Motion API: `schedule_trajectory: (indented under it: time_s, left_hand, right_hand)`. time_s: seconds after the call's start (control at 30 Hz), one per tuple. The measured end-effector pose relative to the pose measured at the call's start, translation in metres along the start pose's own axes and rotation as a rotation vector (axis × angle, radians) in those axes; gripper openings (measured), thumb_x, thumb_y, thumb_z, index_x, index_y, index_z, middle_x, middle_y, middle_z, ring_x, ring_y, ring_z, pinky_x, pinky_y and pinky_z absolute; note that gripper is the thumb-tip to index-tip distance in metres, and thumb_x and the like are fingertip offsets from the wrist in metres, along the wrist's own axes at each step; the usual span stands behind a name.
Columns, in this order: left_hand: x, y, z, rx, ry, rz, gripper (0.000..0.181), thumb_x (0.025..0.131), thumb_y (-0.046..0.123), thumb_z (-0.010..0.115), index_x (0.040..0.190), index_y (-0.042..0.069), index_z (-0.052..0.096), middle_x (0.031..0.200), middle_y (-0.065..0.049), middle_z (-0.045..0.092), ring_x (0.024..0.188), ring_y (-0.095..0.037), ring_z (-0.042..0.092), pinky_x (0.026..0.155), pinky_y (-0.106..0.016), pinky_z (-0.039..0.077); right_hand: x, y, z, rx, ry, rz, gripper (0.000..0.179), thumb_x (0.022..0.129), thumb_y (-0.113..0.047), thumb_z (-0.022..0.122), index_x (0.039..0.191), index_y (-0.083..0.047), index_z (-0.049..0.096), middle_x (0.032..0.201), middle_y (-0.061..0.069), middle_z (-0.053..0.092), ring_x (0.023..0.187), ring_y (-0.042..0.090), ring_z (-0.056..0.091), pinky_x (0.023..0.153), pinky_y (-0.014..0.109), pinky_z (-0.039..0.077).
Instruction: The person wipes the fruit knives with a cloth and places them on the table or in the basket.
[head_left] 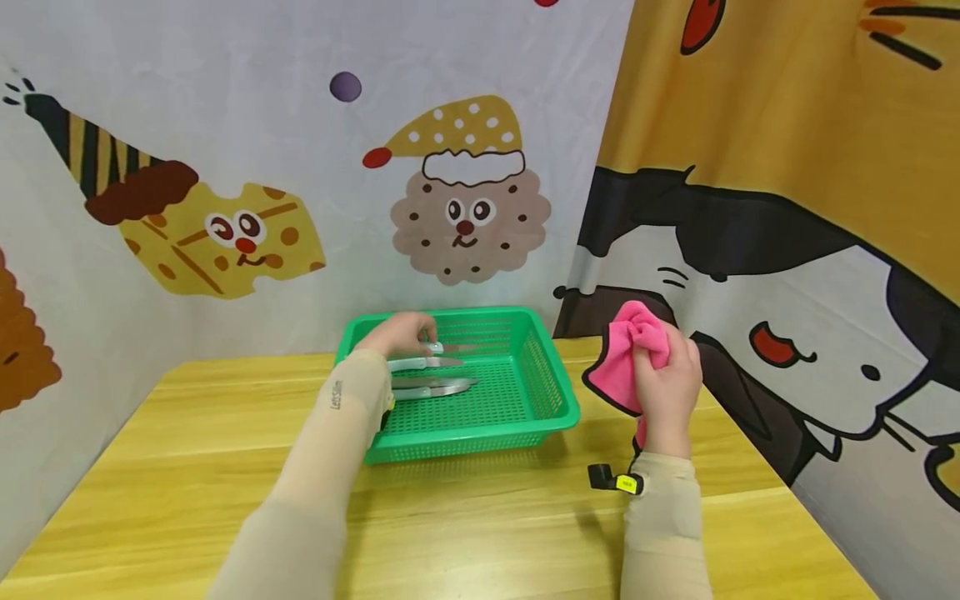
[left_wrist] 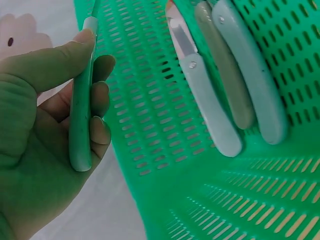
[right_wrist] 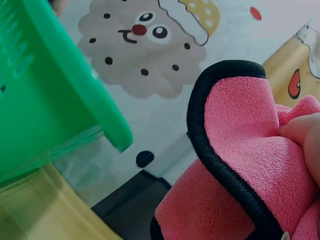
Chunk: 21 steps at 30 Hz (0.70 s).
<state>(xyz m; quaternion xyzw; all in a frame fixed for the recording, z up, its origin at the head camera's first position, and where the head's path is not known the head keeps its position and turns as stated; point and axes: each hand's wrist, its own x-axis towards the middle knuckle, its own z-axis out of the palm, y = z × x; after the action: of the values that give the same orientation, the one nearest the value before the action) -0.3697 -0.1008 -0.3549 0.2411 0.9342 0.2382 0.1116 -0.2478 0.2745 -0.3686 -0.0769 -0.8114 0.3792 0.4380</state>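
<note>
My left hand (head_left: 405, 332) is over the back left of a green plastic basket (head_left: 480, 438). It grips a knife (left_wrist: 82, 115) by its pale handle, the thumb laid along it and the fingers curled round; the blade runs out of the left wrist view. Three more knives lie in the basket: one with a whitish handle (left_wrist: 212, 107), one with a grey-beige handle (left_wrist: 227, 70) and one with a pale blue handle (left_wrist: 257, 75). To the right of the basket, my right hand (head_left: 670, 387) holds up a bunched pink cloth (right_wrist: 240, 120) with black edging, above the table.
The basket stands on a yellow wood-grain table (head_left: 465, 525), near its back edge. Behind hangs a white curtain (head_left: 285, 133) with cartoon prints, and a yellow printed part (head_left: 750, 133) hangs at the right. A black wrist camera (head_left: 600, 476) sticks out from the right sleeve.
</note>
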Motion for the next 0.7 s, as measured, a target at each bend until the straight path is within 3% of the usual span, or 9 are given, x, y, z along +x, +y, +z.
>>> schedule_trajectory:
  time_s: [0.27, 0.4, 0.7]
  left_hand:
    - [-0.001, -0.010, 0.007, 0.006, -0.020, -0.037, 0.018, 0.091, 0.012, 0.073, 0.108, 0.010, 0.066, 0.109, -0.008, 0.061, 0.096, -0.025, 0.056, 0.083, -0.043, 0.049]
    - [-0.003, -0.015, 0.012, 0.002, -0.011, -0.067, 0.018, 0.091, 0.013, 0.073, 0.108, 0.010, 0.067, 0.115, -0.009, 0.062, 0.098, -0.025, 0.057, 0.084, -0.044, 0.050]
    - [-0.001, -0.019, 0.023, 0.071, -0.022, -0.129, 0.024, 0.088, 0.004, 0.074, 0.110, 0.008, 0.069, 0.121, -0.009, 0.063, 0.102, -0.026, 0.058, 0.084, -0.044, 0.051]
  right_hand:
    - [-0.002, 0.018, 0.013, -0.083, -0.112, 0.085, 0.037, 0.094, -0.027, 0.066, 0.124, -0.007, 0.064, 0.113, 0.019, 0.059, 0.104, 0.035, 0.051, 0.085, 0.050, 0.043]
    - [-0.005, 0.029, 0.018, -0.087, -0.145, 0.104, 0.034, 0.094, -0.026, 0.066, 0.119, -0.003, 0.064, 0.114, 0.020, 0.060, 0.107, 0.037, 0.050, 0.089, 0.050, 0.041]
    - [-0.010, 0.043, 0.023, -0.119, -0.197, 0.203, 0.038, 0.096, -0.029, 0.064, 0.126, -0.007, 0.063, 0.113, 0.020, 0.057, 0.105, 0.036, 0.049, 0.087, 0.049, 0.040]
